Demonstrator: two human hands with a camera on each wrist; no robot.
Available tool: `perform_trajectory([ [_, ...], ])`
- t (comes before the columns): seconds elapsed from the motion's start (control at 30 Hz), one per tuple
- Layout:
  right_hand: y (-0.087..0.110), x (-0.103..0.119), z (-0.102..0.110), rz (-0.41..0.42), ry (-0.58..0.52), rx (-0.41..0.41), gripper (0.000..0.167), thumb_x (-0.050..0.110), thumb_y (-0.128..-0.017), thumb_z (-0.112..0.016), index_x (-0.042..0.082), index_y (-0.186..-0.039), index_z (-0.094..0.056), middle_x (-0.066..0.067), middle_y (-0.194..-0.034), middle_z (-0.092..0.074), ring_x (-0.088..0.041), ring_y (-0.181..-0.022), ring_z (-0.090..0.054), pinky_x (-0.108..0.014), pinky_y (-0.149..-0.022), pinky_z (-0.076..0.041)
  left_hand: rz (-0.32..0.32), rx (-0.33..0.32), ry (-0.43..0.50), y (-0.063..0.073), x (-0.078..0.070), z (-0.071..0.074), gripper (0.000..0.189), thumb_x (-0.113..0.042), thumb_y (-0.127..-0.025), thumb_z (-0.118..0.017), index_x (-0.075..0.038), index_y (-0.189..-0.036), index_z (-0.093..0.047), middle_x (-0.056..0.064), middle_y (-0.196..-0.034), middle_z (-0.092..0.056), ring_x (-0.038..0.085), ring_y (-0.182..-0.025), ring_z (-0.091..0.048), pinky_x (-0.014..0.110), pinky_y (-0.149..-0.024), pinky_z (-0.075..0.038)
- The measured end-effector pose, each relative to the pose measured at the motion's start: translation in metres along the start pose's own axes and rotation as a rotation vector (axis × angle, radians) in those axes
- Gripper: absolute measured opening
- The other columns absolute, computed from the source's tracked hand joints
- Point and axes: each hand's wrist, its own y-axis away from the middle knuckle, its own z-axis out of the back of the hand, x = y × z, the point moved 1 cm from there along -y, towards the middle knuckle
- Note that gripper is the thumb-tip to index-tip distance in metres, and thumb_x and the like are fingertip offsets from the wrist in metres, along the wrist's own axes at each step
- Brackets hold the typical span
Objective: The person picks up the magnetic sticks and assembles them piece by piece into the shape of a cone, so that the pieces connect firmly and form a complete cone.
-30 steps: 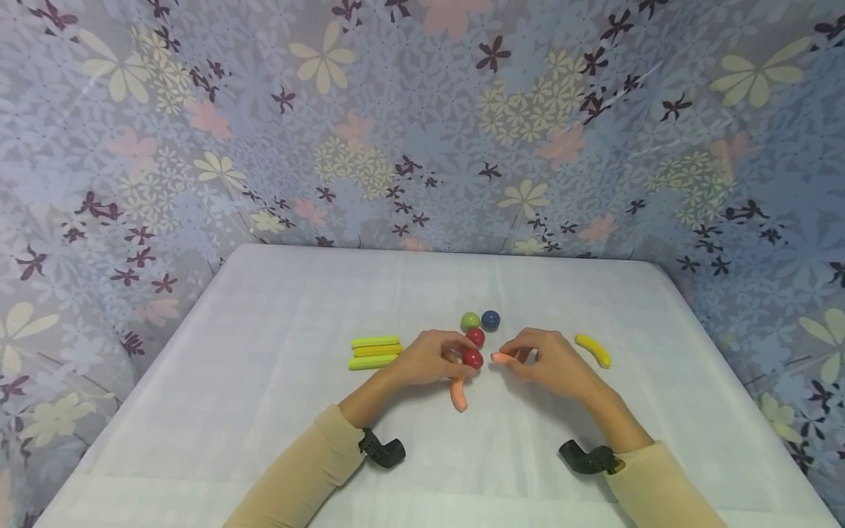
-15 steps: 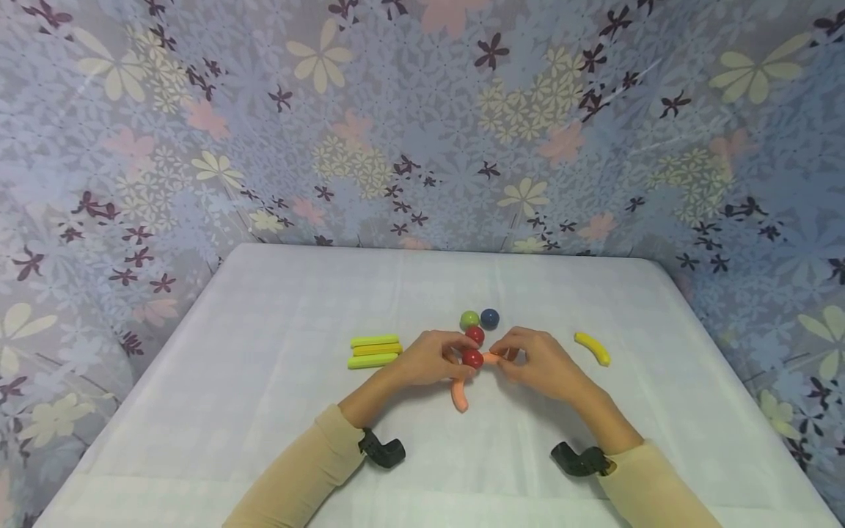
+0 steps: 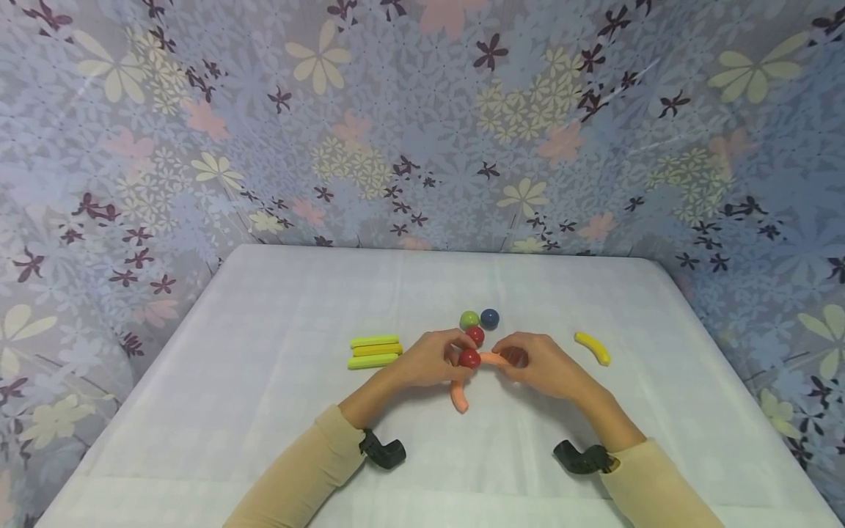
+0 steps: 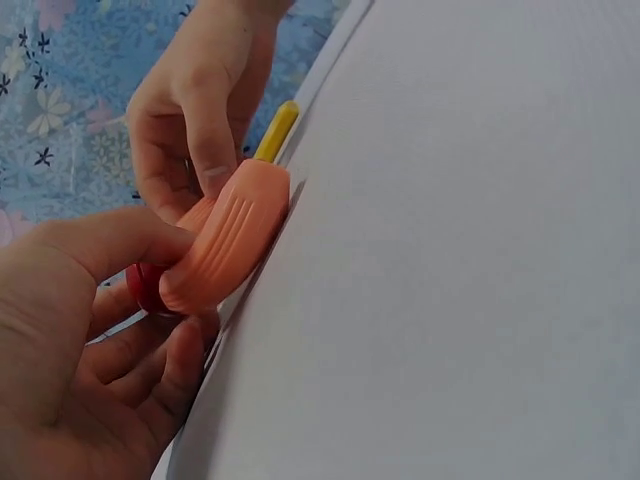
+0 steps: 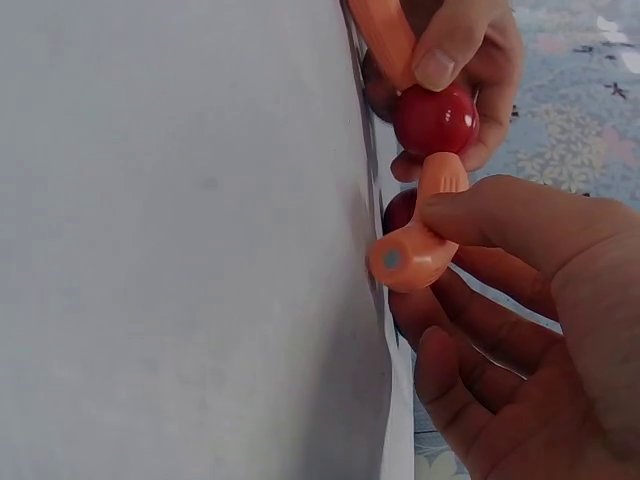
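My left hand [image 3: 432, 359] pinches a glossy red ball [image 3: 469, 358] between thumb and fingers, near the middle of the table. A curved orange stick [image 3: 458, 396] extends from beneath that hand toward me; in the left wrist view it lies by the thumb. My right hand [image 3: 544, 367] grips a second curved orange stick [image 3: 492, 358], thumb across its middle in the right wrist view. One tip of this stick is right at the red ball, and its other end shows a grey round spot [image 5: 391, 259]. Just behind the held ball sits another red ball [image 3: 474, 336].
A green ball [image 3: 469, 319] and a dark blue ball [image 3: 490, 318] sit behind the red ones. Straight yellow-green sticks [image 3: 372, 361] lie side by side left of my left hand. To the right lies a curved yellow stick [image 3: 592, 348]. White cloth [image 3: 297, 308] covers the table.
My right hand has brought its orange stick leftward to the red ball, then shifted its fingers slightly back along it. The held red ball has moved slightly left; the left hand barely moved.
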Motion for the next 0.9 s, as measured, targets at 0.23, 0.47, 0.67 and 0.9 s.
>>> perform_trajectory([
  [0.23,-0.002,0.001,-0.002,0.003,-0.022,-0.020,0.021,0.015,-0.084,-0.075,0.018,-0.104,-0.069,0.009,-0.091,-0.065,-0.011,-0.079,-0.059,-0.031,-0.070,-0.051,-0.022,-0.017,-0.047,0.000,0.000,-0.001,0.042,-0.033,-0.082,-0.076,-0.018,-0.119,-0.062,-0.011,-0.094,-0.062,0.010,-0.081,-0.057,0.025,-0.066,-0.049],
  [0.47,-0.004,0.006,-0.005,0.028,-0.068,-0.044,0.018,0.012,-0.083,-0.074,0.016,-0.100,-0.070,0.009,-0.087,-0.065,-0.010,-0.079,-0.061,-0.031,-0.071,-0.051,-0.074,-0.073,-0.128,-0.001,-0.003,-0.004,0.035,-0.038,-0.083,-0.075,-0.022,-0.113,-0.067,-0.016,-0.101,-0.061,0.005,-0.090,-0.055,0.023,-0.078,-0.047],
  [0.67,-0.005,0.007,-0.011,0.033,-0.104,-0.050,0.017,0.014,-0.084,-0.075,0.020,-0.098,-0.069,0.010,-0.088,-0.066,-0.009,-0.080,-0.062,-0.031,-0.074,-0.051,-0.123,-0.156,-0.269,0.000,-0.005,-0.005,0.029,-0.043,-0.086,-0.070,-0.023,-0.108,-0.071,-0.018,-0.092,-0.061,0.004,-0.081,-0.054,0.023,-0.073,-0.045],
  [0.9,-0.006,0.006,-0.013,0.009,-0.111,-0.074,0.014,0.021,-0.086,-0.074,0.019,-0.099,-0.069,0.009,-0.087,-0.067,-0.009,-0.080,-0.062,-0.036,-0.076,-0.050,-0.070,-0.159,-0.297,0.000,-0.001,-0.005,0.021,-0.032,-0.082,-0.075,-0.023,-0.100,-0.073,-0.018,-0.083,-0.061,0.004,-0.075,-0.053,0.023,-0.068,-0.044],
])
